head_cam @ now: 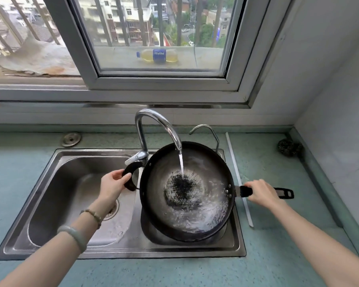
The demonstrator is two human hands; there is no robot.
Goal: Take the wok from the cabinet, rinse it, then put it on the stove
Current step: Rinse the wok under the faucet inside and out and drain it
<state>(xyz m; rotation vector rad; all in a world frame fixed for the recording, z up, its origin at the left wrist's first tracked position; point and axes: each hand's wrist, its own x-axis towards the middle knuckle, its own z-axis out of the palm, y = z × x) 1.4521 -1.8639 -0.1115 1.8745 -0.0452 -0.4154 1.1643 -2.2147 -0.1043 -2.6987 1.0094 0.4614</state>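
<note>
A black wok hangs over the right basin of the steel double sink. Water runs from the tall chrome faucet into its middle and swirls around the bowl. My left hand grips the wok's small black loop handle on its left side. My right hand holds the long black handle on the right, whose end sticks out past my fingers. The wok is tilted slightly toward me.
A second thin tap stands behind the wok. A steel scourer lies in the back right corner of the green counter. A white strip lies right of the sink. A window with a bottle on its outer ledge is behind.
</note>
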